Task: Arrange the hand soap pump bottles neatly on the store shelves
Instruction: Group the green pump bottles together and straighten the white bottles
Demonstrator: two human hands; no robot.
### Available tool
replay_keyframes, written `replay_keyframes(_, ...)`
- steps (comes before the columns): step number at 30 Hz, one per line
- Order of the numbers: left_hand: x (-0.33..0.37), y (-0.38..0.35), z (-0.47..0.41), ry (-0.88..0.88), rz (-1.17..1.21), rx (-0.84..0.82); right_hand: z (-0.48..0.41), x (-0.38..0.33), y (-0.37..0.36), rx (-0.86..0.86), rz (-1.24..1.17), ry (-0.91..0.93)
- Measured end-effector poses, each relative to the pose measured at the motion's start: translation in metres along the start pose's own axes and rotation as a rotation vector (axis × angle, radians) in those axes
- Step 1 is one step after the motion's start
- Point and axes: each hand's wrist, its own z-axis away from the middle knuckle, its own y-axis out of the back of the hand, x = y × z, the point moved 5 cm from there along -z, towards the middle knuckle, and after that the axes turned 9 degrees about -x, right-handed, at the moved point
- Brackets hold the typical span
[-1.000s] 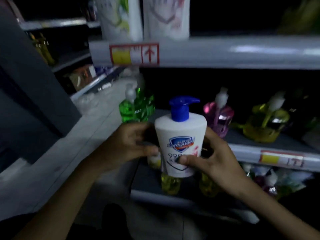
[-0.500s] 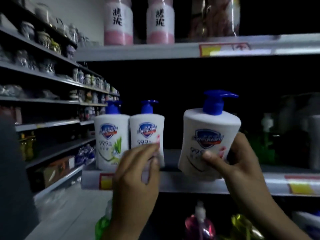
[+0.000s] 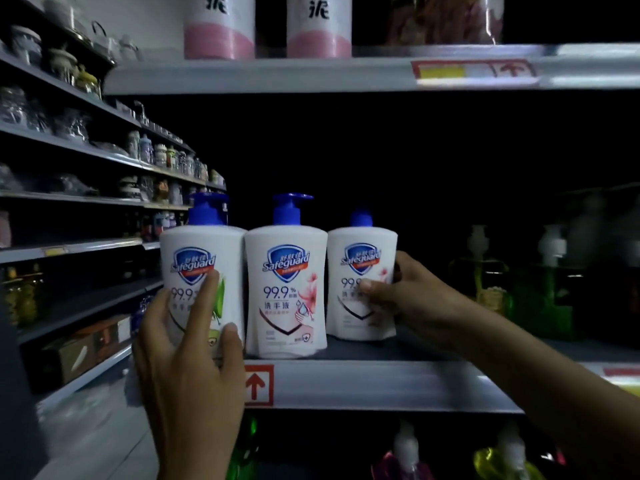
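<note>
Three white soap pump bottles with blue pumps stand in a row on the middle shelf [image 3: 381, 382]. My left hand [image 3: 188, 368] rests fingers spread on the front of the left bottle [image 3: 197, 268], which has a green leaf label. The middle bottle [image 3: 285, 278], with a pink flower label, stands free between the other two. My right hand [image 3: 412, 296] grips the right bottle [image 3: 360, 258] from its right side, thumb across the label. That bottle stands upright on the shelf, slightly further back than the others.
Two pink-and-white bottles [image 3: 218, 26] stand on the shelf above. Dim green and yellow pump bottles [image 3: 485, 271] sit at the right of the middle shelf, more coloured ones [image 3: 405, 452] below. Shelves of jars [image 3: 69, 126] run along the left aisle.
My right hand has carried the third bottle from the air down onto the shelf beside the other two. My left hand has moved onto the left bottle's front.
</note>
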Motion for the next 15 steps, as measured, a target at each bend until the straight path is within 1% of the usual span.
replay_keyframes(4, -0.001, 0.002, 0.003, -0.028, 0.058, 0.011, -0.01, -0.001, -0.007, -0.052, -0.037, -0.018)
replay_keyframes(9, -0.002, 0.003, 0.004, -0.03, 0.053, 0.014, -0.013, 0.006, -0.007, -0.052, -0.036, -0.086)
replay_keyframes(10, -0.003, 0.003, 0.003, -0.015, 0.047, -0.001, -0.013, 0.007, -0.005, 0.006, -0.028, -0.099)
replay_keyframes(11, -0.005, 0.003, 0.001, 0.002, 0.044, -0.022, -0.01, 0.009, 0.002, 0.128, 0.032, -0.095)
replay_keyframes(12, -0.007, 0.003, -0.001, 0.015, 0.044, -0.048, -0.002, 0.006, 0.008, 0.303, 0.145, -0.045)
replay_keyframes(13, -0.009, 0.004, -0.002, 0.026, 0.041, -0.07, 0.012, -0.002, 0.008, 0.459, 0.313, 0.04)
replay_keyframes(14, -0.012, 0.006, -0.003, 0.037, 0.031, -0.081, 0.026, -0.013, -0.002, 0.524, 0.454, 0.154)
replay_keyframes(15, -0.014, 0.009, -0.003, 0.045, 0.014, -0.086, 0.038, -0.021, -0.019, 0.46, 0.534, 0.218)
